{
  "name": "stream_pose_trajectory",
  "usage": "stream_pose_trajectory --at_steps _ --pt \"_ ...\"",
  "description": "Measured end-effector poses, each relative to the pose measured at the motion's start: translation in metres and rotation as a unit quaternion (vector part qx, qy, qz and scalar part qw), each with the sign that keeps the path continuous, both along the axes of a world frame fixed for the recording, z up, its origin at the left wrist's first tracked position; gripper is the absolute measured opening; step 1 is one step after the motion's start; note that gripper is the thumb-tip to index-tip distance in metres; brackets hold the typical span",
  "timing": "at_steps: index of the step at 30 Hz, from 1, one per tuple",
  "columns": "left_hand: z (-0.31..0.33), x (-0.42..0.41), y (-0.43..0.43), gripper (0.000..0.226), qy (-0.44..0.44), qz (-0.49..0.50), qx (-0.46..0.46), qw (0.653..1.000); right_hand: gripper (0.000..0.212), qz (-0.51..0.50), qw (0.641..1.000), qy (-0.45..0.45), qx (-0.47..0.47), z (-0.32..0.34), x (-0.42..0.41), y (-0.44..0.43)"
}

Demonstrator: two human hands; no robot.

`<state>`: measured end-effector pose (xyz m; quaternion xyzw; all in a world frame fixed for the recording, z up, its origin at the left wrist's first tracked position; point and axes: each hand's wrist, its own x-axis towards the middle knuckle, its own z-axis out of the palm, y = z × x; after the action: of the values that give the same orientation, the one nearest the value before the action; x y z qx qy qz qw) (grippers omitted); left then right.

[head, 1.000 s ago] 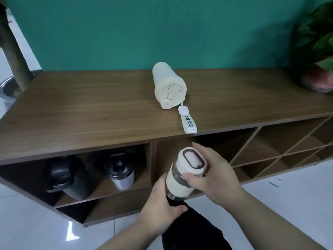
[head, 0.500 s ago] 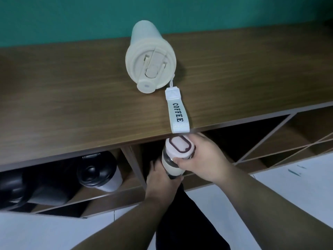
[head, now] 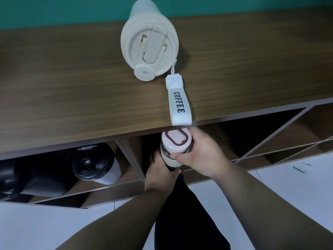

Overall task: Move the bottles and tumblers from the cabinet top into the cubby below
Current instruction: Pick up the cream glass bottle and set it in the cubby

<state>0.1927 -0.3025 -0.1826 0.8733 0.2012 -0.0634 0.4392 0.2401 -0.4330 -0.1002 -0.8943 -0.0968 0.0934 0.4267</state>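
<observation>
A small cream bottle (head: 173, 147) with a brown-ringed lid is held upright at the mouth of the middle cubby (head: 207, 141), just under the cabinet top's front edge. My right hand (head: 201, 154) grips its upper part and my left hand (head: 160, 170) holds its base. On the wooden cabinet top (head: 72, 87) a cream tumbler (head: 148, 42) stands, its white "COFFEE" strap (head: 178, 105) reaching over the front edge right above the held bottle. The bottle's lower half is hidden by my fingers.
The left cubby holds a white tumbler with a black lid (head: 97, 163) and a dark bottle (head: 27, 177) further left. Diagonal-divided cubbies (head: 288, 138) lie to the right. A teal wall (head: 54, 9) backs the cabinet, and white floor (head: 297, 181) lies below.
The view has closed in on the cabinet and dropped lower. Both hands have carried the cream bottle up and forward, from in front of the cabinet to the middle cubby's opening.
</observation>
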Motion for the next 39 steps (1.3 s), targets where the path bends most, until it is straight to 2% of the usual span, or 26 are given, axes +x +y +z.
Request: stream_pose_trajectory --at_steps 7,9,15,21,23,26,29,32,34,37,39 --pt "-0.006 -0.001 0.003 0.082 -0.001 -0.005 -0.018 1.000 0.062 -0.038 0.999 -0.022 0.017 -0.006 -0.008 0.000" --pt "-0.008 -0.001 0.006 0.082 0.000 -0.018 -0.020 1.000 0.069 -0.058 0.997 -0.043 0.007 -0.008 -0.013 0.003" --pt "-0.014 0.000 0.014 0.063 -0.012 -0.049 -0.021 0.999 0.087 -0.101 0.992 -0.071 -0.014 -0.015 -0.019 0.015" --pt "-0.015 0.003 0.016 0.066 -0.033 -0.066 -0.022 0.997 0.090 -0.107 0.992 -0.061 -0.009 -0.015 -0.022 0.017" --pt "-0.014 0.003 0.016 0.074 -0.038 -0.069 -0.031 0.996 0.098 -0.103 0.993 -0.050 -0.012 -0.016 -0.022 0.018" --pt "-0.014 -0.001 0.019 0.094 -0.030 -0.066 -0.046 0.996 0.123 -0.108 0.994 -0.018 -0.021 -0.015 -0.028 0.016" --pt "-0.008 -0.015 0.023 0.100 -0.016 -0.063 -0.077 0.995 0.138 -0.127 0.992 0.005 -0.011 -0.012 -0.043 0.009" --pt "0.007 -0.037 0.028 0.098 -0.012 -0.081 -0.098 0.992 0.130 -0.133 0.991 0.015 -0.004 -0.007 -0.064 -0.002" --pt "0.022 -0.054 0.032 0.087 0.003 -0.095 -0.100 0.990 0.119 -0.137 0.991 0.010 0.001 0.003 -0.078 -0.007" --pt "0.052 -0.075 0.038 0.046 -0.045 -0.121 -0.119 0.984 0.095 -0.149 0.989 -0.004 0.024 0.025 -0.094 -0.013" --pt "0.085 -0.083 0.043 0.028 -0.114 -0.142 -0.117 0.976 0.074 -0.155 0.986 -0.026 0.049 0.046 -0.101 -0.011"
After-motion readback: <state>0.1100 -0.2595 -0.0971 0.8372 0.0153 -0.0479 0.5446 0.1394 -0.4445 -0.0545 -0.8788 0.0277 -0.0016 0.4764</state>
